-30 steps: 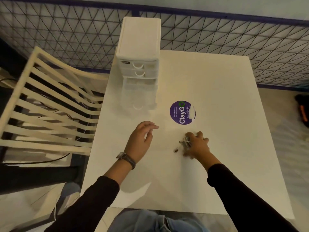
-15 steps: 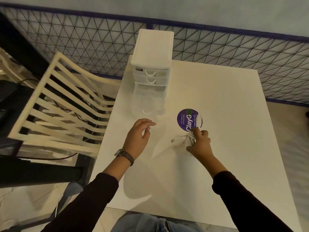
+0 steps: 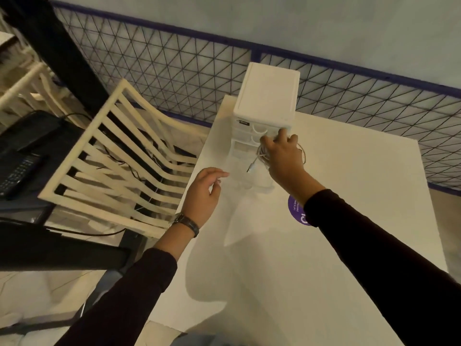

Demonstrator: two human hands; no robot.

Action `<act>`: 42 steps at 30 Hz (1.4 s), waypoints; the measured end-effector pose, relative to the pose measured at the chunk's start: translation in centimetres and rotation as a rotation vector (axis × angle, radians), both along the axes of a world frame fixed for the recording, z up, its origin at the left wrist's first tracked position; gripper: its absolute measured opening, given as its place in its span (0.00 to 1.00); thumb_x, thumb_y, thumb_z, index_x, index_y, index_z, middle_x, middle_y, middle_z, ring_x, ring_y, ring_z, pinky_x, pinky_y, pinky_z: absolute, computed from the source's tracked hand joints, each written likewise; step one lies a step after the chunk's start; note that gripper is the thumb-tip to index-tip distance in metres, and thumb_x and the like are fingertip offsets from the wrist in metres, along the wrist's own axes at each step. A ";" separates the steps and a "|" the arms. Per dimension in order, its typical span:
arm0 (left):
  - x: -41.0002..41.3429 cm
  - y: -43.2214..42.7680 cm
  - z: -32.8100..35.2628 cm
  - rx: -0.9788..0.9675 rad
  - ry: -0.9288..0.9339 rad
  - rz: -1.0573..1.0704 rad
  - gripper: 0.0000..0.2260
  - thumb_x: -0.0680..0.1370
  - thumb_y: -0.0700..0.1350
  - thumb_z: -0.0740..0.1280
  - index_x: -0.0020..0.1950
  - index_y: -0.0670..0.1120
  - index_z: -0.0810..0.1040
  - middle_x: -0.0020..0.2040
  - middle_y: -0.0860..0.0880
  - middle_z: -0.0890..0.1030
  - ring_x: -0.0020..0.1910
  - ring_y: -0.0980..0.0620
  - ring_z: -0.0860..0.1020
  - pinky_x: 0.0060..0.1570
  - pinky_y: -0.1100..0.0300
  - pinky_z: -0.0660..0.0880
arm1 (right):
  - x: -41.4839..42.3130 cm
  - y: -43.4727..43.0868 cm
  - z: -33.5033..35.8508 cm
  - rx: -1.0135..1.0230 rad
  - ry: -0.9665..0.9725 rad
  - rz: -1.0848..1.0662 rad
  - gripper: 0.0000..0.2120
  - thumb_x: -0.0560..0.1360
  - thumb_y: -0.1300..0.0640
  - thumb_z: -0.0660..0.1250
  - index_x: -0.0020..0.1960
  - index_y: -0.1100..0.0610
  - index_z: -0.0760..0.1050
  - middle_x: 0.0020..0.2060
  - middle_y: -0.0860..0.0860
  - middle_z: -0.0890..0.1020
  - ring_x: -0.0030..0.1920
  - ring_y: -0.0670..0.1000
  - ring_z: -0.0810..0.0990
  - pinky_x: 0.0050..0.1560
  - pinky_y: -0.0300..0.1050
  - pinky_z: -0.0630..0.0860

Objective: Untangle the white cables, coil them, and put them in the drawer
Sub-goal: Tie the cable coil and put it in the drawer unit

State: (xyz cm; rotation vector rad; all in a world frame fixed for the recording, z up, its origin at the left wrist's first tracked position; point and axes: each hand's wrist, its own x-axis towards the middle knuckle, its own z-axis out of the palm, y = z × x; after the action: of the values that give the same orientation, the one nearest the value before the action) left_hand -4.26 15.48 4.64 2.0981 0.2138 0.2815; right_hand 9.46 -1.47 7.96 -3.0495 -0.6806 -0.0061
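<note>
A small white drawer unit (image 3: 268, 96) stands at the far left of the white table (image 3: 336, 245). Its lowest, clear drawer (image 3: 240, 171) is pulled out toward me. My right hand (image 3: 283, 156) is shut on a coiled white cable (image 3: 262, 156) and holds it over the open drawer, close to the unit's front; a plug end dangles from the coil. My left hand (image 3: 204, 193) hovers open just left of the drawer, holding nothing. A watch sits on that wrist.
A purple round sticker (image 3: 295, 212) lies on the table, partly under my right sleeve. A cream slatted chair (image 3: 112, 166) stands left of the table. Black wire-mesh fencing (image 3: 174, 71) runs behind. A dark desk with a keyboard (image 3: 17, 171) is at far left.
My right hand lifted the coiled cable off the table near the sticker and carried it forward to the open drawer. My left hand moved forward too. The view swung left.
</note>
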 end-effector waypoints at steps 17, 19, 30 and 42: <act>0.3 2.7 -4.3 -0.036 0.104 0.014 0.16 0.77 0.33 0.61 0.58 0.49 0.79 0.56 0.56 0.75 0.53 0.54 0.78 0.55 0.64 0.75 | 3.5 5.5 -8.2 -0.032 0.471 -0.067 0.44 0.66 0.57 0.73 0.75 0.50 0.52 0.67 0.61 0.62 0.62 0.67 0.67 0.58 0.58 0.71; 0.3 2.6 -4.4 -0.050 0.117 0.005 0.16 0.77 0.33 0.61 0.57 0.49 0.79 0.56 0.55 0.75 0.52 0.55 0.78 0.54 0.67 0.75 | 3.6 5.5 -8.3 -0.011 0.473 -0.096 0.47 0.65 0.57 0.73 0.76 0.52 0.48 0.69 0.60 0.61 0.65 0.66 0.64 0.61 0.60 0.69; 1.2 1.5 -4.6 -0.104 0.144 -0.048 0.15 0.77 0.34 0.61 0.58 0.50 0.78 0.57 0.53 0.77 0.52 0.57 0.77 0.56 0.66 0.74 | 1.9 2.5 -7.0 -0.138 0.155 -0.071 0.43 0.62 0.33 0.71 0.68 0.56 0.65 0.61 0.58 0.73 0.62 0.60 0.67 0.61 0.55 0.62; 1.2 1.0 -4.4 -0.124 0.118 -0.059 0.15 0.77 0.34 0.60 0.58 0.48 0.78 0.58 0.50 0.78 0.54 0.51 0.79 0.57 0.60 0.75 | 1.9 2.5 -8.1 -0.099 0.271 -0.132 0.38 0.67 0.32 0.66 0.68 0.54 0.64 0.53 0.54 0.81 0.58 0.59 0.74 0.60 0.53 0.62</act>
State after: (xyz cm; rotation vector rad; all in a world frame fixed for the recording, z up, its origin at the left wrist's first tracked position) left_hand -3.07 16.44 0.24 1.9961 0.2334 0.1066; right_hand 11.33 0.99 -0.16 -3.0951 -0.4738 0.4418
